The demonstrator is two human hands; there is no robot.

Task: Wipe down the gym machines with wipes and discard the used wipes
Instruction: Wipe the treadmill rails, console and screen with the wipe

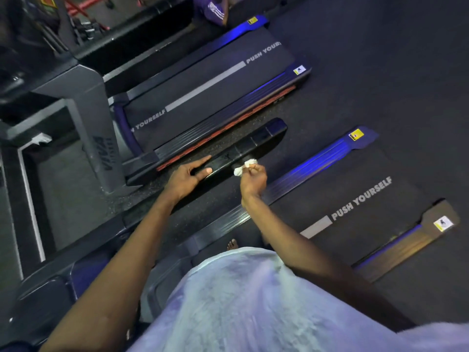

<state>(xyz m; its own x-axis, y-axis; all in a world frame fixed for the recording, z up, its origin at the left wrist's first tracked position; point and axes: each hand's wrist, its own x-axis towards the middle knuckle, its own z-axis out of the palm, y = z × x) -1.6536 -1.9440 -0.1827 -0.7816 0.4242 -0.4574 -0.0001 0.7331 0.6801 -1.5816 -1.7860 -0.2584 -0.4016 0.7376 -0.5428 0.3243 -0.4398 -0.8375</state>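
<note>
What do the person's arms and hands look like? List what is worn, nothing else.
The left arm and right arm are bare, no sleeves in view. The left hand and right hand wear no gloves; no watch, bracelet or ring shows. Below them, a pale lavender fuzzy fabric garment covers the body.

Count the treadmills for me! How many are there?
2. The first treadmill lies at upper middle, beyond the black handrail. The second treadmill lies at right, nearer than that handrail. More may be hidden outside the view.
</note>
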